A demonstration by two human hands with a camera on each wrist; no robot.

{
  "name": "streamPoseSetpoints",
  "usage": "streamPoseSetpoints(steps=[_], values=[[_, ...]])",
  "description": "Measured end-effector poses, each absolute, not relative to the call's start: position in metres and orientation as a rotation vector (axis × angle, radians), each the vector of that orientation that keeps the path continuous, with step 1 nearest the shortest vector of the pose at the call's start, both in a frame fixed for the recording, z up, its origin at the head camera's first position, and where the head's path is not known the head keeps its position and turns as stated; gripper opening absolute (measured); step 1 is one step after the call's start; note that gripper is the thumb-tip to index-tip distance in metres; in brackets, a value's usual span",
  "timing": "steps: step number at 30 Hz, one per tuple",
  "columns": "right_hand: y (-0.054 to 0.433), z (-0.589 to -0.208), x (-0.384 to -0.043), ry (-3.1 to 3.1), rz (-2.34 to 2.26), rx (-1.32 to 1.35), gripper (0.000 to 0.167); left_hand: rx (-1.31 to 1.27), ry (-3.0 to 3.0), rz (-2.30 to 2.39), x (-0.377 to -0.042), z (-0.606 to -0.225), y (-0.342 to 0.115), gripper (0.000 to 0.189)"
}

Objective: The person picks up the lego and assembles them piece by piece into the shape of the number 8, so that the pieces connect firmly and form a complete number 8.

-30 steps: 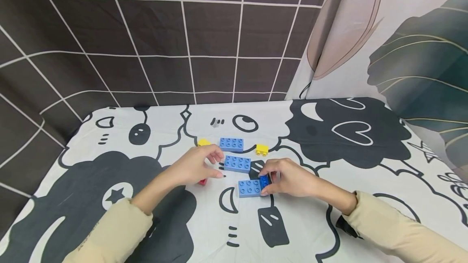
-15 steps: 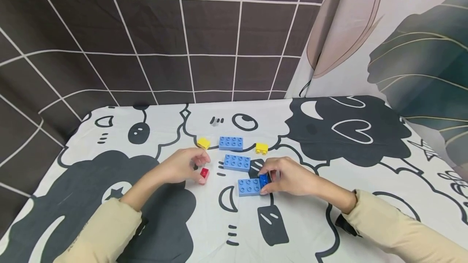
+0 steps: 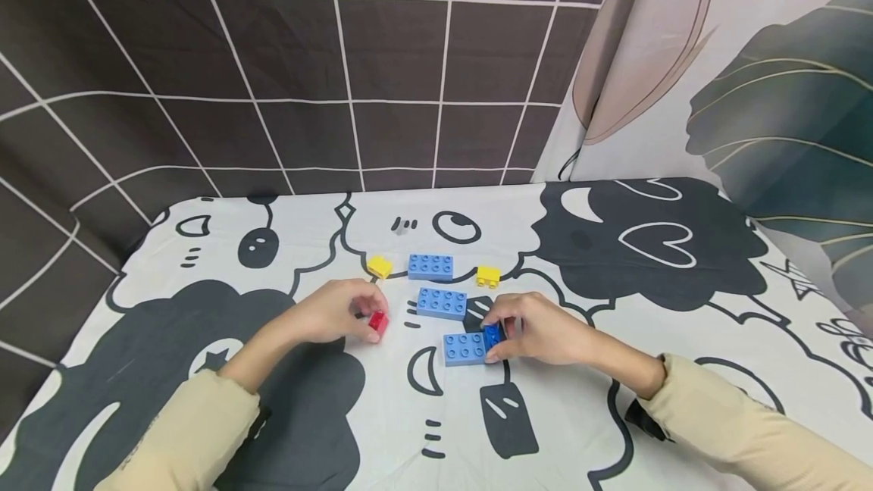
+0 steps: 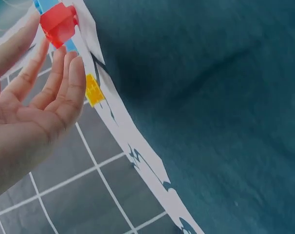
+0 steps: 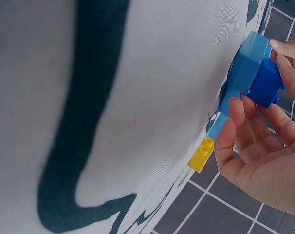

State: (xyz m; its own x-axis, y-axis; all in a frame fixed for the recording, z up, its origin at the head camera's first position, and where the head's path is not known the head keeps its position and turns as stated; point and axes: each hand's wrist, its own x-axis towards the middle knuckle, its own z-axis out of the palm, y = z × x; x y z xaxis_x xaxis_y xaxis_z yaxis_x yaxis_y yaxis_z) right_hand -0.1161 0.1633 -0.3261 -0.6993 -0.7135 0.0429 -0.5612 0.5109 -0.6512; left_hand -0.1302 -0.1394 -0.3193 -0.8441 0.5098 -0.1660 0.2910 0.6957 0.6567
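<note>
My left hand [image 3: 341, 311] holds a small red toy brick [image 3: 378, 322] between thumb and fingers. In the left wrist view, the thumb lies along one side of that red brick [image 4: 59, 25] and a fingertip is at its lower edge. My right hand [image 3: 539, 332] pinches a small dark blue brick [image 3: 492, 336], which sits on the right end of a light blue eight-stud brick [image 3: 464, 350]. The right wrist view shows the dark blue brick [image 5: 265, 84] against the light blue brick [image 5: 247, 61], studs facing outward.
Behind the hands lie two more light blue bricks, a middle one [image 3: 442, 304] and a far one [image 3: 430, 267]. One yellow brick [image 3: 379, 267] lies tilted at the left, another yellow brick [image 3: 487, 276] at the right. A cartoon-print cloth [image 3: 307, 415] covers the surface; a dark grid curtain [image 3: 395, 59] hangs behind.
My left hand has moved left and back from beside the middle light blue brick to the red brick, which has shifted slightly in its grip. My right hand stays put on the dark blue brick.
</note>
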Motion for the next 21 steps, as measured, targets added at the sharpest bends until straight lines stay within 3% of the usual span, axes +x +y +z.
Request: streamPoseSetpoints(steps=[21], values=[[0.164, -0.326, -0.116, 2.517, -0.985, -1.069, 0.028, 0.651, 2.531, 0.937, -0.131, -0.324, -0.147, 0.03]])
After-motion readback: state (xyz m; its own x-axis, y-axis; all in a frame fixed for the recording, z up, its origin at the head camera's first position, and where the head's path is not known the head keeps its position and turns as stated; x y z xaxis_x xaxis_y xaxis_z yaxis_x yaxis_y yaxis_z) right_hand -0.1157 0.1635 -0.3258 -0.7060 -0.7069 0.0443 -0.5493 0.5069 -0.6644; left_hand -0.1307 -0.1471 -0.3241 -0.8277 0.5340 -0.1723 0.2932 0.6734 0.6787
